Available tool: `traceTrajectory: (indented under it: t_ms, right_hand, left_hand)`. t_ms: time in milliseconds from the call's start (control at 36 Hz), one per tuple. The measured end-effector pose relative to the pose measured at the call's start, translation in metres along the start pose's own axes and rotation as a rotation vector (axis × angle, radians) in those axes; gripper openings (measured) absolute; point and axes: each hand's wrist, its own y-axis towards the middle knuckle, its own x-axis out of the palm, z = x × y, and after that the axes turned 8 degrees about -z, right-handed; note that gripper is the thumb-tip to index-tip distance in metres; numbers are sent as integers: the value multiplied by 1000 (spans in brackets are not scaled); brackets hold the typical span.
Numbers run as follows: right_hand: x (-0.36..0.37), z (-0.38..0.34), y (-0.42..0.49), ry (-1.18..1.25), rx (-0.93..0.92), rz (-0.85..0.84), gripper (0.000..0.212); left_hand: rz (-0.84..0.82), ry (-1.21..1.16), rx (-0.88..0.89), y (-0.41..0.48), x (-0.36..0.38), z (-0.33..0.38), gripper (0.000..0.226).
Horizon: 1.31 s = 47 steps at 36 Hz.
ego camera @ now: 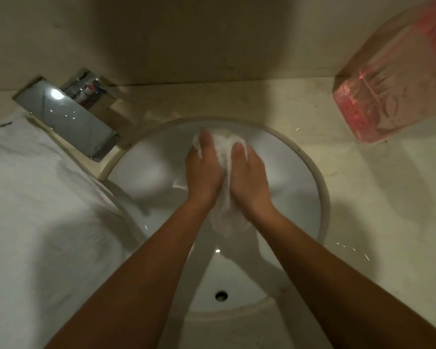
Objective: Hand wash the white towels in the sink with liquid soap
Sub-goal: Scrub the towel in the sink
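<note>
L hand [203, 178] & R hand [249, 182] together, gripping white towel [225, 220] btwn them, over sink [324, 197]

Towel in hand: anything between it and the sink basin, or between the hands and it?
Nothing visible. The left hand and right hand grip the towel directly, over the sink. The faucet and the white cloth on the counter sit off to the left, clear of them.

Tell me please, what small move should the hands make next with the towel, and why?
Probably rub the palms against each other: the left hand and the right hand grip the bunched white towel between them over the sink, a scrubbing hold.
</note>
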Motion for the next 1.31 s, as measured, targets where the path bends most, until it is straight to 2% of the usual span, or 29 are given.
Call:
traceTrajectory:
  t_ms: [56, 83, 167, 194, 278, 361, 472, 528, 556, 611, 667, 750, 833, 889, 972, 1056, 1139, 1306]
  right_hand:
    - [1, 2, -13, -60, -61, -64, 51]
    - [-1, 5, -3, -86, -42, -45, 52]
    - [-15, 6, 38, 10, 165, 60, 46]
    - [-15, 5, 42, 53, 183, 69, 46]
    - [-1, -3, 5, -14, 40, -25, 47]
    - [3, 2, -21, -12, -75, -106, 50]
    - [-16, 12, 20, -136, 56, -71, 45]
    - [-28, 14, 33, -85, 131, -55, 42]
    - [-33, 16, 36, -60, 137, -66, 40]
    - [-41, 22, 36, -52, 140, -137, 42]
    - [-47, 26, 30, -67, 202, -207, 53]
    - [-57, 39, 19, -121, 287, -311, 63]
    - [-60, 61, 13, -11, 367, -371, 35]
    - [-58, 72, 12, 62, 339, -371, 27]
    - [-53, 76, 14, 126, 281, -343, 34]
    - [-51, 75, 14, 156, 235, -328, 48]
    - [-63, 67, 15, 101, 208, -298, 47]
    - [-53, 36, 9, 42, 125, -231, 40]
  left_hand:
    - [-12, 18, -32, 2, -3, -2, 66]
    - [-50, 19, -47, -4, -3, -2, 64]
    - [-170, 80, -22, -23, 7, -3, 55]
    - [-149, 102, -3, -24, 10, -2, 55]
    - [-7, 51, -87, -2, 2, 8, 65]
    - [-111, 50, -159, 5, -8, 7, 70]
    - [-217, -129, -259, -7, -18, 3, 66]
    - [-266, -191, -251, -6, -29, 1, 67]
    - [-259, -199, -239, -3, -35, 1, 73]
    - [-223, -185, -236, 6, -49, -3, 101]
    - [-237, -154, -263, 16, -58, -20, 120]
    - [-226, 21, -277, 10, -66, -28, 101]
    - [-212, 171, -272, -4, -68, -45, 62]
    - [-222, 277, -203, -8, -67, -58, 70]
    - [-211, 345, -109, -9, -65, -68, 75]
    - [-176, 314, -51, -5, -65, -66, 56]
    - [-153, 196, -24, 0, -72, -57, 30]
    - [-103, 40, 2, -3, -56, -41, 36]
